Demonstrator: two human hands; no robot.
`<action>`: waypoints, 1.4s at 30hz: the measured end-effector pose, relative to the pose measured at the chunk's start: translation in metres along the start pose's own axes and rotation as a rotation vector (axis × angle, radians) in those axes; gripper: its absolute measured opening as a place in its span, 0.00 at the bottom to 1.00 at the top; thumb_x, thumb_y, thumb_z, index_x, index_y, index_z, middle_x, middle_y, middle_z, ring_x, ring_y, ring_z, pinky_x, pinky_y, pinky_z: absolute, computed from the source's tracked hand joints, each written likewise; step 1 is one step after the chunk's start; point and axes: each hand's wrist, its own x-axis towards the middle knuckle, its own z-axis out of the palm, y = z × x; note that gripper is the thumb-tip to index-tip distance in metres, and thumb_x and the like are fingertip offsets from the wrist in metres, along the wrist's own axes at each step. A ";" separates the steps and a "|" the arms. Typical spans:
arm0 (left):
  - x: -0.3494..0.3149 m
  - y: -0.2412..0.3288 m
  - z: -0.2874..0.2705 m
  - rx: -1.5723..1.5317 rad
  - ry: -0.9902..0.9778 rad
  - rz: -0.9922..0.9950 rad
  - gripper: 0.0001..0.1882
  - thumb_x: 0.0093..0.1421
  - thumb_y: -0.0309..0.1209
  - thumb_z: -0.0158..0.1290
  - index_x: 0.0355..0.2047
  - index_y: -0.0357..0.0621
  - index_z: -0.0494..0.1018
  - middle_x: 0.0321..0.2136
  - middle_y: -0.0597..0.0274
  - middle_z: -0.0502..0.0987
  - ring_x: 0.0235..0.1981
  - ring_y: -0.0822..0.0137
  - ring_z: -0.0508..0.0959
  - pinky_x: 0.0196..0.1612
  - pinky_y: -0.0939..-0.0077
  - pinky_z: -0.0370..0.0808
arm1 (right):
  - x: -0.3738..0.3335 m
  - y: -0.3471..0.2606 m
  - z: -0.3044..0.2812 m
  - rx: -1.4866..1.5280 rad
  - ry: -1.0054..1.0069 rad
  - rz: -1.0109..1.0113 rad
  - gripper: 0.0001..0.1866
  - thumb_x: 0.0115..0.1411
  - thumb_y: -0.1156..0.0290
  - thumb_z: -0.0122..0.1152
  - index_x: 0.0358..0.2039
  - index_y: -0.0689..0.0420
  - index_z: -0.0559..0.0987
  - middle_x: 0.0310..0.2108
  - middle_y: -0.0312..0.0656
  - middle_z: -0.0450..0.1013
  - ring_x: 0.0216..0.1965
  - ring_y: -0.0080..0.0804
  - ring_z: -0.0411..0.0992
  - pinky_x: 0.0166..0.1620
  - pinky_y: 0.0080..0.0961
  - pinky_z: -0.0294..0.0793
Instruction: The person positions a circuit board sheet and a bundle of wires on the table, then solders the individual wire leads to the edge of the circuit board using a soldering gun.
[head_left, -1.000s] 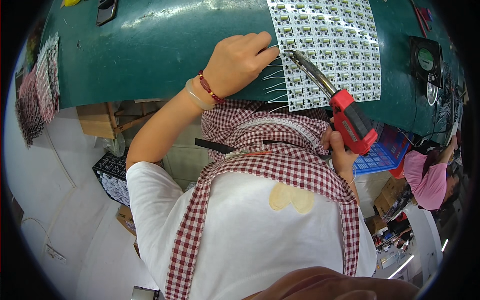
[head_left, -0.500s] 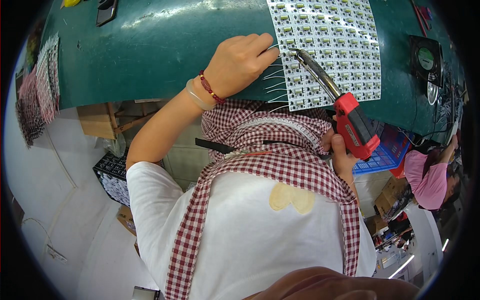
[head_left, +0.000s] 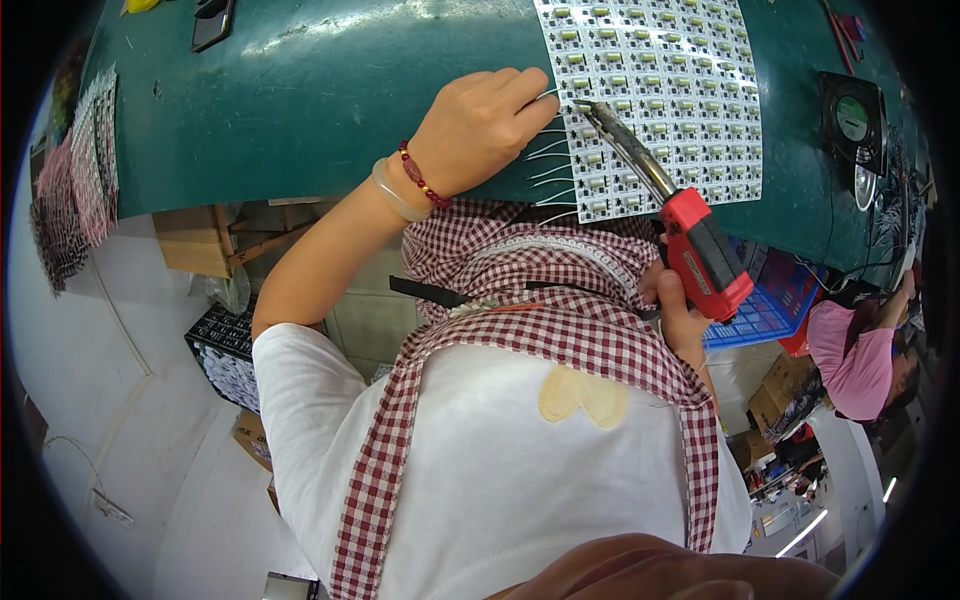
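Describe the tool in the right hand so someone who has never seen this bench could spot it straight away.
Start at the green worktable and find the white panel of small circuit boards near its right end. The soldering gun slants down from that panel toward the right hand, which grips its handle. Its red pistol-shaped body and long metal barrel set it apart; nothing else there is red and gun-shaped.
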 end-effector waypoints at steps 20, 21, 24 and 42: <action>0.000 0.000 0.001 0.019 -0.001 0.006 0.08 0.43 0.22 0.54 0.26 0.43 0.74 0.20 0.64 0.64 0.19 0.67 0.70 0.21 0.75 0.68 | 0.005 -0.003 0.000 0.064 -0.062 -0.033 0.22 0.59 0.67 0.55 0.50 0.67 0.66 0.18 0.41 0.68 0.17 0.23 0.63 0.23 0.20 0.62; 0.000 -0.001 0.000 0.018 -0.001 0.007 0.08 0.43 0.22 0.54 0.26 0.43 0.74 0.20 0.64 0.64 0.19 0.67 0.70 0.21 0.75 0.68 | 0.005 -0.003 0.001 0.060 -0.063 -0.040 0.22 0.59 0.67 0.55 0.50 0.67 0.66 0.18 0.41 0.68 0.17 0.23 0.63 0.23 0.20 0.62; -0.001 -0.001 -0.004 0.026 -0.018 -0.004 0.07 0.44 0.22 0.55 0.26 0.43 0.74 0.20 0.65 0.66 0.20 0.67 0.71 0.21 0.75 0.68 | 0.007 -0.006 0.003 0.076 -0.025 -0.052 0.23 0.59 0.65 0.55 0.50 0.67 0.66 0.17 0.40 0.67 0.17 0.23 0.63 0.23 0.20 0.63; 0.007 -0.011 -0.001 0.094 0.004 -0.145 0.05 0.46 0.24 0.58 0.26 0.46 0.75 0.19 0.66 0.65 0.20 0.66 0.71 0.22 0.75 0.68 | 0.036 -0.028 0.006 0.197 0.003 -0.075 0.25 0.58 0.61 0.57 0.48 0.68 0.67 0.17 0.40 0.66 0.15 0.23 0.64 0.21 0.21 0.67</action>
